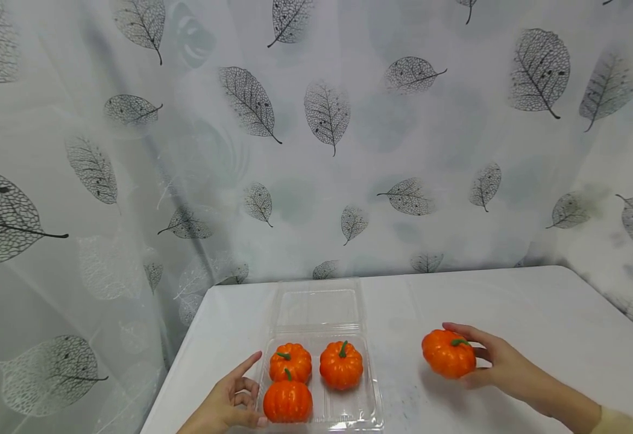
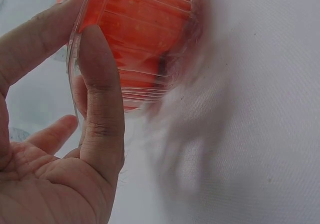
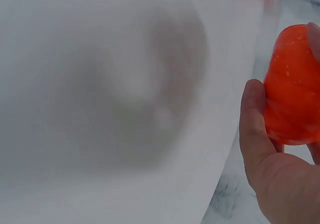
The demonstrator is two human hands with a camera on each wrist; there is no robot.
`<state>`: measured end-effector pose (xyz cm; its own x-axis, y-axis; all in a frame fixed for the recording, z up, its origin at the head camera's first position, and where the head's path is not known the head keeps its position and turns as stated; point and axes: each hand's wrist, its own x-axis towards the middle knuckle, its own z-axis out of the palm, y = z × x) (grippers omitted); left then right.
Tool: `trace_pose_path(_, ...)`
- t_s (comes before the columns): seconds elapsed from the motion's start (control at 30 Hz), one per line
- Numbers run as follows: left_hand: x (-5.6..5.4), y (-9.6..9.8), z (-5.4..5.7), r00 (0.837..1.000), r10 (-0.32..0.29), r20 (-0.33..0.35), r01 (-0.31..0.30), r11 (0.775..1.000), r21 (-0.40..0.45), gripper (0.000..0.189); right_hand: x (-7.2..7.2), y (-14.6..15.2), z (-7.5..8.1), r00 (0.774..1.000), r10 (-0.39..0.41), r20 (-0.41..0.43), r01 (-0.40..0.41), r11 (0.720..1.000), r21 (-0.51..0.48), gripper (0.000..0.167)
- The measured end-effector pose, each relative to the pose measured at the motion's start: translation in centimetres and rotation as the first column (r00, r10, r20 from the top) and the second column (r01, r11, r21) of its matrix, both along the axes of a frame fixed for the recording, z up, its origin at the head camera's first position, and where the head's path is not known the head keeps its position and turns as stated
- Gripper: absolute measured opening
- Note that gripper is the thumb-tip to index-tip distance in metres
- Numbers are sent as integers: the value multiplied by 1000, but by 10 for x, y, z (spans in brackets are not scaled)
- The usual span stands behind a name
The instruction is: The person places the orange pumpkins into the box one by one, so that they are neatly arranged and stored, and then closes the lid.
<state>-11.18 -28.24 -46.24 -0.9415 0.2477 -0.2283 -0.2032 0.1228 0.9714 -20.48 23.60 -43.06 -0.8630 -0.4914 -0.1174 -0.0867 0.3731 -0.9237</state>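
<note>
A clear plastic clamshell box (image 1: pixel 373 402) lies on the table with its lid folded back. Inside sit three small orange pumpkins: one at the back left (image 1: pixel 295 360), one at the right (image 1: pixel 341 369), one at the front left (image 1: pixel 287 402). My left hand (image 1: pixel 228 395) pinches the box's left rim, the thumb (image 2: pixel 102 98) on the near side of the edge and fingers behind it. To the right of the box, my right hand (image 1: pixel 498 364) grips a fourth-looking orange pumpkin (image 1: pixel 447 354) with a green stem, held above its shadow on the table.
A white cloth covers the table (image 1: pixel 403 319), its right edge running down at the far right. Behind it hangs a pale curtain (image 1: pixel 305 169) printed with dark leaves. The raised lid (image 1: pixel 319 304) lies flat toward the table's back edge.
</note>
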Motion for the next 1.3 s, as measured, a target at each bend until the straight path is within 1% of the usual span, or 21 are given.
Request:
trace_pose_path(0.13, 0, -2, -3, 1000, -16, -20, 16, 1000, 6, 110, 8, -20, 3, 995, 94, 22, -92, 993, -70, 86)
trace_pose_path(0.27, 0, -3, -5, 999, -22, -24, 23, 1000, 12, 111, 14, -39, 3, 986, 147, 74, -137, 982, -132, 86)
trace_pose_path(0.43, 0, -4, -7, 1000, -21, -19, 22, 999, 24, 112, 19, -61, 3, 972, 175, 154, -146, 972, -182, 81)
trace_pose_path(0.53, 0, -4, -7, 1000, -24, -15, 24, 999, 31, 112, 22, -72, 2, 961, 191, 201, -151, 969, -195, 76)
trace_pose_path(0.63, 1, -3, -7, 1000, -23, -12, 23, 999, 30, 111, 25, -81, 2, 950, 213, 229, -164, 962, -217, 72)
trace_pose_path(0.77, 1, -3, -6, 1000, -17, -11, 18, 999, 27, 111, 28, -93, 2, 932, 253, 259, -183, 946, -267, 69)
trace_pose_path(0.87, 1, -3, -6, 1000, -17, -12, 18, 999, 28, 111, 30, -102, 4, 922, 257, 290, -179, 946, -269, 65)
trace_pose_path(1.03, 2, -3, -5, 1000, -23, -21, 23, 1000, 20, 110, 34, -114, 7, 915, 245, 320, -174, 956, -235, 60)
trace_pose_path(1.23, 2, -2, -4, 1000, -17, -16, 17, 1000, 11, 108, 36, -124, 11, 907, 238, 347, -170, 962, -215, 62)
trace_pose_path(1.3, 2, -2, -4, 1000, -16, -17, 16, 1000, 17, 109, 36, -128, 12, 908, 238, 345, -167, 960, -223, 62)
